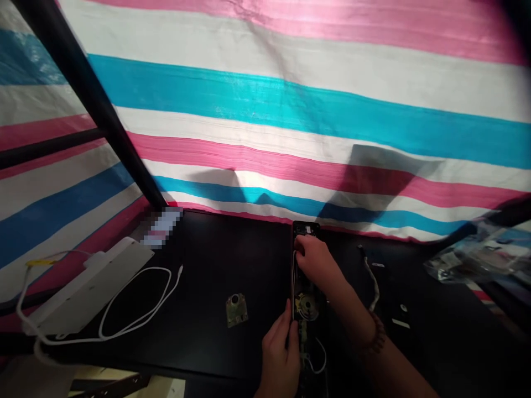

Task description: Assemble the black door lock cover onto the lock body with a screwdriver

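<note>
A long, narrow black housing (pixel 313 228) lies lengthwise before me, its inside exposed. Within it sit a round speaker-like part (pixel 307 305) and thin white wires (pixel 294 276) along the left side. My left hand (pixel 279 354) grips the housing's left edge near the lower half, fingers and thumb on either side of the rim. Over the upper end, my right hand (pixel 314 257) is closed with fingertips pressed down into the housing. One white wire runs up to those fingertips; what they pinch is hidden. A loose white wire (pixel 321 359) curls out at the lower end.
A small square circuit board with a lens-like part (pixel 236 310) lies left on the black table (pixel 199 265). Farther left are a white power strip (pixel 91 287) and white cable (pixel 141 319). To the right lie a short cable (pixel 373 282), dark parts and a clear plastic bag (pixel 477 254).
</note>
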The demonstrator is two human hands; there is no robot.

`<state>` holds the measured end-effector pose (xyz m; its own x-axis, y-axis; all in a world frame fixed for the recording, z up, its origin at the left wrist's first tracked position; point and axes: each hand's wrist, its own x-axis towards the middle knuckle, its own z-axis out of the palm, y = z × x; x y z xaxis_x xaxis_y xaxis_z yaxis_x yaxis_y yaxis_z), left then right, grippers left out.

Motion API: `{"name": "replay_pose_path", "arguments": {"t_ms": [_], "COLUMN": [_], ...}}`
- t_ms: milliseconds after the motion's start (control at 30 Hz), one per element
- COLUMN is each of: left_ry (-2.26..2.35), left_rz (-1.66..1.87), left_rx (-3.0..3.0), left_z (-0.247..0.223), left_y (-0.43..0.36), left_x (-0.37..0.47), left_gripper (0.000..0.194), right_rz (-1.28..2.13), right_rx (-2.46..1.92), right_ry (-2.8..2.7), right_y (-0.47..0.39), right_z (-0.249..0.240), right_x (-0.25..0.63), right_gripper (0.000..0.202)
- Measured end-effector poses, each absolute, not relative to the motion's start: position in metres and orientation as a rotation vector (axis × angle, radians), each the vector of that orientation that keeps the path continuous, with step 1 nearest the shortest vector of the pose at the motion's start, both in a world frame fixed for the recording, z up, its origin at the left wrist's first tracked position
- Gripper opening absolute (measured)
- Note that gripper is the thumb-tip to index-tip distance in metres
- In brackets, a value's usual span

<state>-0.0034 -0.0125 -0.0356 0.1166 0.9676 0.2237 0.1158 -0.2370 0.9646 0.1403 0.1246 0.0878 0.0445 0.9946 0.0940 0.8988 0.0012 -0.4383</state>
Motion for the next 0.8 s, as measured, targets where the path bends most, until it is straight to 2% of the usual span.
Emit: {"name": "replay_pose_path", "arguments": {"t_ms": [233,333,400,467,600,733,800], "left_ry": [1.243,1.260,1.258,1.254,1.286,1.584,1.691], "left_rz": [1.161,1.183,1.176,1.137,1.064,1.169,1.087], "left_rx": [1.436,1.433,1.443,1.482,1.739,1.945,2.027], "left_z": [-0.031,-0.030,-0.029,-0.026,-0.011,0.007,0.009], "left_y": [-0.006,-0.001,0.003,0.007,0.026,0.065,0.082], "left_x": [-0.003,-0.004,-0.005,-0.009,-0.035,-0.087,-0.115], "left_gripper": [0.042,0.041,0.041,0.041,0.038,0.033,0.036], "right_rz": [0.380,0.217,0.102,0.131,0.272,0.164,0.130], "right_rx": [-1.744,-1.553,-1.620,-1.745,-1.835,-1.887,-1.889], "right_ry": [-1.823,-1.613,-1.429,-1.303,-1.365,-1.431,-1.471], "right_y": [0.111,0.086,0.064,0.040,-0.005,-0.032,-0.036], "right_z": [0.090,0.083,0.069,0.047,-0.002,-0.032,-0.041], "right_x": [0.148,0.176,0.202,0.227,0.250,0.251,0.252], "right_gripper": [0.017,0.023,0.023,0.021,0.022,0.022,0.022]}}
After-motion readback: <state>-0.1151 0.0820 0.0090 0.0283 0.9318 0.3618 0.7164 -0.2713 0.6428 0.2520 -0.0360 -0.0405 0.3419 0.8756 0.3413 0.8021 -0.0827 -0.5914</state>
